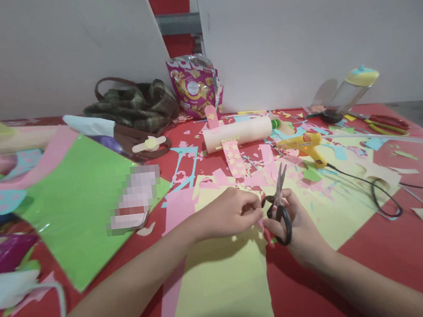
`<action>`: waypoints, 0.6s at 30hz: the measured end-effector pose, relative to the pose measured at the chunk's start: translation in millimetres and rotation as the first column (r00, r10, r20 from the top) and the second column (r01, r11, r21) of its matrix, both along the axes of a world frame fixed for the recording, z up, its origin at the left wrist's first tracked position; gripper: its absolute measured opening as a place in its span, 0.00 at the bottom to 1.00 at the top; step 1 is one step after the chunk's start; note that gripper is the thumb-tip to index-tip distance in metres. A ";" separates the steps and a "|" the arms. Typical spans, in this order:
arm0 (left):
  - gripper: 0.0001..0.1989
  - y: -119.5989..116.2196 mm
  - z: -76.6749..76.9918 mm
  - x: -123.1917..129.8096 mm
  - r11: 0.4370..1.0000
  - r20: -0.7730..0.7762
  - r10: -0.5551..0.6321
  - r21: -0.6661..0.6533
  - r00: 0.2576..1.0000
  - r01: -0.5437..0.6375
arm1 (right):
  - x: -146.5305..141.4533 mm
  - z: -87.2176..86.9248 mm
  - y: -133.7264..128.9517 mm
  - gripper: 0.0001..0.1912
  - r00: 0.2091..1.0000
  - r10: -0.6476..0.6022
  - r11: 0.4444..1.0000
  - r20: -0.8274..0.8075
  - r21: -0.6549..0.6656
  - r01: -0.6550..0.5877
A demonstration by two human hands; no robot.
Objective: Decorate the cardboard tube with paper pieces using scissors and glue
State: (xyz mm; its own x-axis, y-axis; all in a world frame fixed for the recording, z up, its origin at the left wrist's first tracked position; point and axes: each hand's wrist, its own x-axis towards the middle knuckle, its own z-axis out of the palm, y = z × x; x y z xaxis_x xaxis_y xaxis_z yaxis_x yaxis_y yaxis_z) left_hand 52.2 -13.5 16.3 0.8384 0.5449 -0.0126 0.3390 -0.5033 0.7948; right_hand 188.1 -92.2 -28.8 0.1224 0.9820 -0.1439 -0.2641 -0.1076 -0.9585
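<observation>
My right hand [297, 225] is wrapped around a pair of scissors [280, 184] with black handles, the metal blades pointing up and slightly parted. Close beside it, my left hand [235, 211] has its fingertips pinched on a small piece of pink paper [261, 223], mostly hidden by the fingers. Both hands are above a yellow sheet of paper [225, 288], which overlaps a pink sheet [175, 212]. Beyond them lies a cream-coloured tube [241, 132] with pink star-dotted strips [234, 158] on it and a green bottle cap at its right end.
A yellow glue gun [304, 143] with a black cord lies behind my right hand. Paper scraps litter the red table [342, 286]. At the left are a green sheet [68, 204] and a blurred-out phone [134, 197]. A snack bag [194, 87] and a tilted clear bottle [352, 93] stand behind.
</observation>
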 end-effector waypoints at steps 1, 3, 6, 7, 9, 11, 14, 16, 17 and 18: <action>0.10 0.2 -0.1 0.2 1.000 0.007 0.014 -0.011 1.000 -0.014 | -0.1 0.4 0.0 0.16 1.000 -0.014 1.000 0.000 -0.003 0.014; 0.11 0.9 -0.6 0.1 0.998 0.014 0.048 -0.041 0.999 -0.047 | -0.3 1.2 0.2 0.17 0.999 -0.048 0.999 -0.002 -0.006 0.048; 0.13 2.0 -1.4 -0.2 0.993 0.014 0.064 -0.103 0.998 -0.062 | 0.1 1.9 1.3 0.17 0.995 -0.096 0.995 -0.010 0.000 0.096; 0.14 2.1 -1.6 -0.3 0.992 0.015 0.058 -0.115 0.998 -0.056 | 0.3 2.0 1.7 0.17 0.994 -0.107 0.994 -0.013 0.002 0.107; 0.13 2.0 -2.2 -0.3 0.992 0.011 0.035 -0.119 0.999 -0.034 | 0.6 2.2 2.2 0.17 0.993 -0.119 0.993 -0.026 0.008 0.119; 0.11 1.0 -3.2 0.1 0.995 0.001 0.022 -0.102 1.000 -0.021 | 0.6 2.5 2.2 0.16 0.993 -0.115 0.993 -0.038 0.013 0.116; 0.11 -1.0 -5.1 1.1 0.996 0.000 0.016 -0.083 1.000 -0.016 | 0.0 3.6 1.9 0.17 0.993 -0.116 0.993 -0.036 0.010 0.116; 0.12 -1.7 -5.8 1.7 0.997 0.011 0.020 -0.080 1.000 -0.019 | -0.2 4.4 1.8 0.17 0.992 -0.120 0.993 -0.042 -0.005 0.120; 0.12 -1.5 -5.7 1.9 0.997 0.015 0.024 -0.079 1.000 -0.023 | -0.1 4.7 1.8 0.17 0.992 -0.118 0.993 -0.050 -0.011 0.117; 0.13 -0.8 -5.2 1.8 0.997 0.018 0.032 -0.075 0.999 -0.031 | 0.0 4.7 1.8 0.16 0.992 -0.110 0.994 -0.060 -0.013 0.110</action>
